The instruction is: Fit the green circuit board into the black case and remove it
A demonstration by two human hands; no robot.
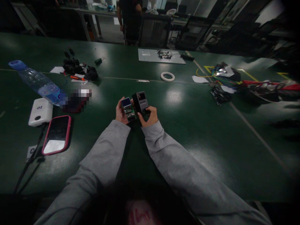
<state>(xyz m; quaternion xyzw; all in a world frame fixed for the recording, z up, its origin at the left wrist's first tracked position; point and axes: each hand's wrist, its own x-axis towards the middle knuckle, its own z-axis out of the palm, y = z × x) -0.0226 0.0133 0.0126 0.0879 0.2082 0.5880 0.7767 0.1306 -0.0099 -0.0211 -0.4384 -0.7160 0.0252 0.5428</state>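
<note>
Over the green table (187, 137), my left hand (120, 113) is closed on a green circuit board (129, 112) that carries a small blue-lit screen. Close beside it, my right hand (151, 117) grips a black plastic case (141, 103) with a window and a row of small buttons on its front. Thumb and fingers hold the case near its lower end. Board and case are tilted toward me, their inner edges almost together; whether they touch I cannot tell. My palms are mostly hidden.
At left are a water bottle (38, 82), a white power bank (41, 112) with a cable and a red-cased phone (57, 134). Beyond lie black parts (79, 69) and a screwdriver (98, 61). A tape roll (167, 76), grey board (150, 56) and wire bundle (222, 72) lie farther right. A person (129, 18) stands behind.
</note>
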